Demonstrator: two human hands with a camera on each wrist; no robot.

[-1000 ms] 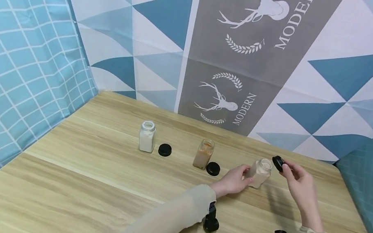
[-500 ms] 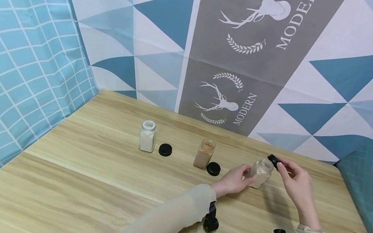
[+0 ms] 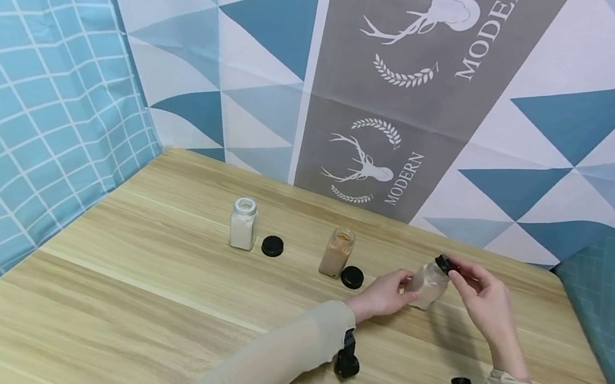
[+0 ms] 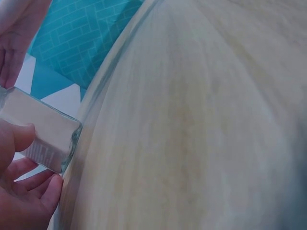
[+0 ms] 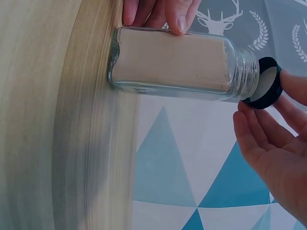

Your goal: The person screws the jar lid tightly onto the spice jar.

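Your left hand (image 3: 385, 294) grips square clear-glass jar of pale beige powder (image 5: 172, 62) around body, at far right of wood-grain table (image 3: 142, 286); your right hand (image 3: 484, 300) pinches round black lid (image 3: 443, 264), tilted at jar's mouth. Jar likely weighty, rigid, slick, breakable: hold flat sides. Long axis near vertical, mouth up.

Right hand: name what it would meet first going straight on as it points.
Likely the neck of the jar in the left hand: the black lid in the right hand tilts at its rim, perhaps touching.
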